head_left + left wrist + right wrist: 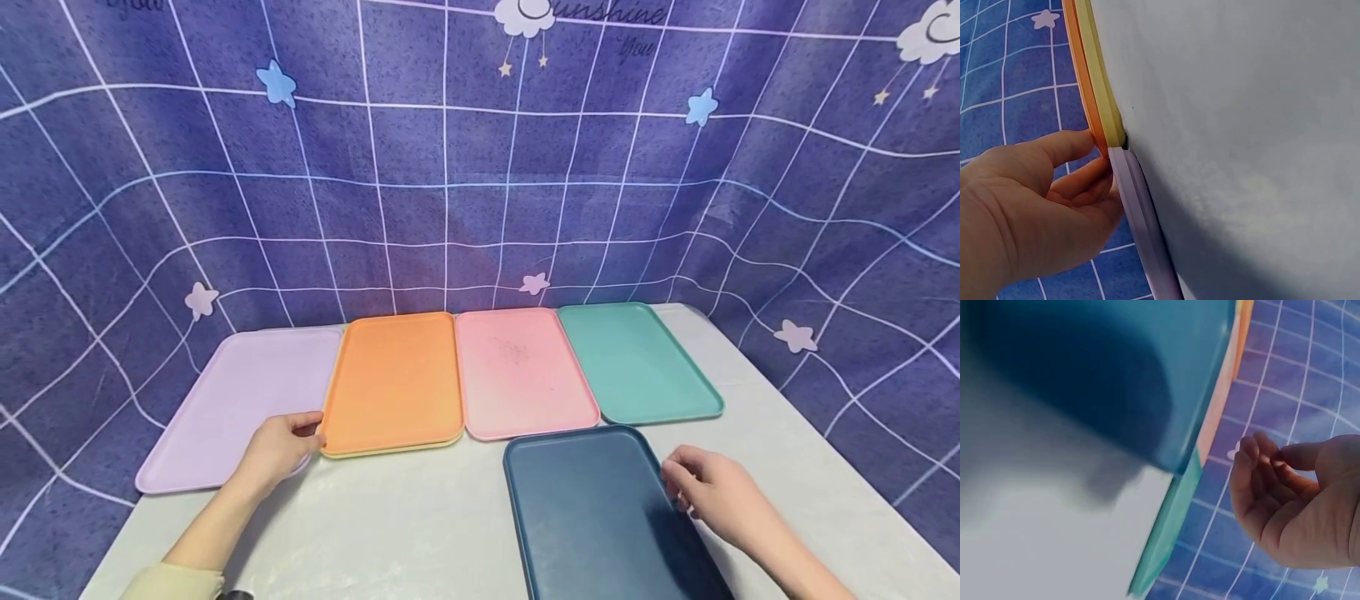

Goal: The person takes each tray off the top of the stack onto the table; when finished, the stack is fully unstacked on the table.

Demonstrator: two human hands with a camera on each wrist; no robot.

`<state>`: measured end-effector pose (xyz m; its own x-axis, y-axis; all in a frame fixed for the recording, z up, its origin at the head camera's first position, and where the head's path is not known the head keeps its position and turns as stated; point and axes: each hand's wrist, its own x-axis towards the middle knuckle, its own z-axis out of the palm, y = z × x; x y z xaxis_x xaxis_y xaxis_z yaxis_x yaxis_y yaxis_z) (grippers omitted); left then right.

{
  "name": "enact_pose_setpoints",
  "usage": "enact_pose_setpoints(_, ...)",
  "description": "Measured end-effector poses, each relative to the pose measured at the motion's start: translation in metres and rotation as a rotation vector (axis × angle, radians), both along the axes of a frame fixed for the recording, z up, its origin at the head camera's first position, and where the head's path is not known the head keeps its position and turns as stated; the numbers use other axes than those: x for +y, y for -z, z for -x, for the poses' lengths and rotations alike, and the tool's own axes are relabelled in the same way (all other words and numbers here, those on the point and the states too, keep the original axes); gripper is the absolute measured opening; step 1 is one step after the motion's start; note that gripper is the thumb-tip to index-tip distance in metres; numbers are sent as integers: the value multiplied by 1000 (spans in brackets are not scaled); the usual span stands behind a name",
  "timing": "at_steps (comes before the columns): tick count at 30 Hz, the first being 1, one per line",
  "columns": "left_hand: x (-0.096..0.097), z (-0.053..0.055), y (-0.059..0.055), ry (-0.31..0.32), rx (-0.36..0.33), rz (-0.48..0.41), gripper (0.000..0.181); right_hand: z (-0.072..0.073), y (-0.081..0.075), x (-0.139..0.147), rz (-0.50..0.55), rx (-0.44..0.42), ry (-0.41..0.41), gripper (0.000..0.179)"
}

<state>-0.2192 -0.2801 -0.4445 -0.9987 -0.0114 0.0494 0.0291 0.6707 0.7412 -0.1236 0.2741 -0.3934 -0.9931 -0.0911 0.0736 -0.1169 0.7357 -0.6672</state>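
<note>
An orange tray (pixel 397 379) lies on a yellow tray (pixel 1105 106), of which only a thin edge shows. At the orange tray's near left corner, my left hand (pixel 279 450) pinches the rim between thumb and fingers, above the lavender tray (pixel 258 387). The thumb (pixel 1072 147) meets the orange rim in the left wrist view. My right hand (pixel 716 496) hovers by the right edge of the navy tray (pixel 592 517), its fingers loosely curled and holding nothing. In the right wrist view, that hand appears apart from the navy tray.
Behind the navy tray lie a pink tray (pixel 528 392) and a green tray (pixel 637 362), in a row with the others. A white-covered table (pixel 405 525) bears them all. Blue gridded cloth (pixel 480 208) hangs behind and at both sides.
</note>
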Motion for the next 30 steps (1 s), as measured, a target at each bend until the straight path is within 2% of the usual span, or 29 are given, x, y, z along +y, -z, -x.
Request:
enact_pose_setpoints(6,-1,-1,-1,-12,-4,-7,47,22,-10,-23,94,-19,-120,27)
enact_pose_setpoints(10,-2,-1,-1,-18,-6,-8,47,39,-12,-40,137,-17,-207,26)
enact_pose_setpoints(14,-1,-1,0,-10,-5,-21,48,56,-11,-59,184,-50,-263,22)
enact_pose_setpoints(20,-2,1,2,-16,-3,-25,47,82,-5,-88,233,-102,-275,16)
enact_pose_setpoints(30,1,-1,1,-18,-13,-53,47,120,13,-135,157,-78,-278,15)
